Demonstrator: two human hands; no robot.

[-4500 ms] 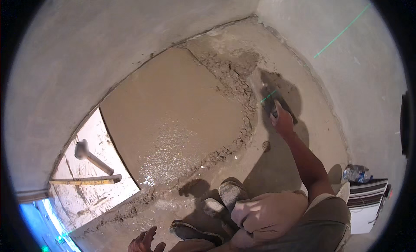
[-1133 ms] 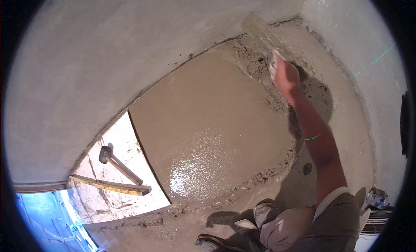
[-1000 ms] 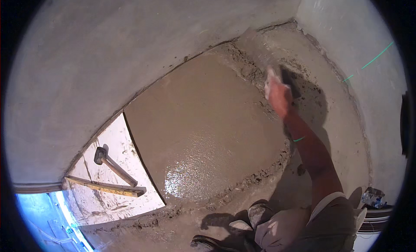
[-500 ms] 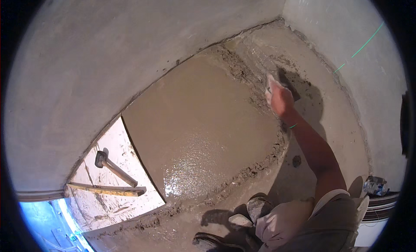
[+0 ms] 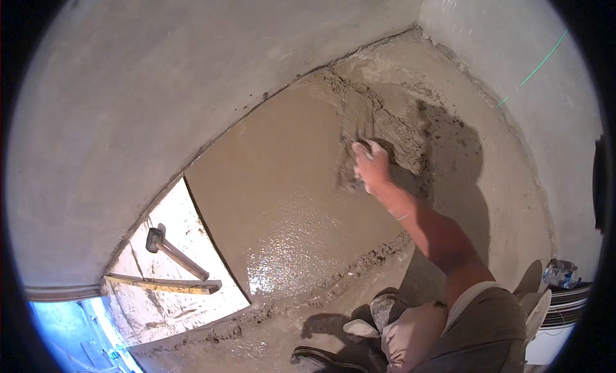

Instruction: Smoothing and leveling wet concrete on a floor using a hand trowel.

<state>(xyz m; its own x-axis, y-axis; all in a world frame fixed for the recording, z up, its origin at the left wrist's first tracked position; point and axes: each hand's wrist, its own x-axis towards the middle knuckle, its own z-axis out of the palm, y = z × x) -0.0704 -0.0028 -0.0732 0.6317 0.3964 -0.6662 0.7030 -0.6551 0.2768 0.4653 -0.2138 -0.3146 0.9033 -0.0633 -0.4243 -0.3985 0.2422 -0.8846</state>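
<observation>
My right hand (image 5: 372, 166) is closed around the handle of a trowel (image 5: 387, 147), whose flat blade is mostly hidden beneath the hand and in shadow. It works on the wet mortar (image 5: 282, 161) spread over the floor, right at the border between a smooth stretch on the left and a rough, crumbly ridge (image 5: 401, 132) on the right. Streaks mark the mortar just above the hand. My left hand does not show.
A white stained board (image 5: 186, 245) lies at the left, bearing a hammer (image 5: 176, 254) and a yellowish wooden strip (image 5: 160, 284). Grey walls (image 5: 160, 71) meet in the far corner. My shoe (image 5: 388, 309) is below. A clear plastic bottle (image 5: 560, 273) stands at the right.
My right hand has swept left and nearer with the trowel, off the right-hand ground onto the smooth mortar's edge. Mortar now lies piled and streaked where it passed.
</observation>
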